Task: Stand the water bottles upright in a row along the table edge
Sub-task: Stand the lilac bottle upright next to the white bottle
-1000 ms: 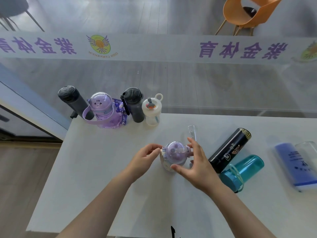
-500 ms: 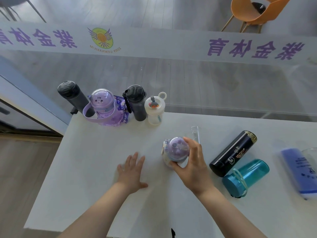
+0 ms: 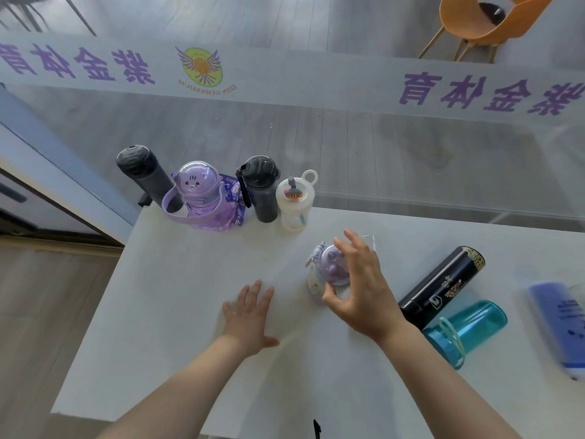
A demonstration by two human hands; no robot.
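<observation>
Four bottles stand upright in a row at the table's far left edge: a dark grey bottle (image 3: 139,172), a purple bear bottle (image 3: 202,198) with a strap, a smoky black bottle (image 3: 262,191) and a small white-lidded bottle (image 3: 294,201). A small bottle with a purple lid (image 3: 326,270) stands upright mid-table. My right hand (image 3: 364,286) hovers over it, fingers spread, the thumb beside its lid. My left hand (image 3: 250,315) lies flat on the white table (image 3: 174,296). A black bottle (image 3: 443,286), a teal bottle (image 3: 465,327) and a blue bottle (image 3: 560,318) lie on their sides at the right.
A glass wall with purple lettering rises right behind the table's far edge. A clear piece (image 3: 368,240) shows just past my right hand's fingers. An orange chair (image 3: 481,20) stands beyond the glass. The table's left edge drops to a wooden floor.
My left hand left the purple-lidded bottle and settled flat on the table. My right hand's fingers have spread open off the lid. The bottle stays upright.
</observation>
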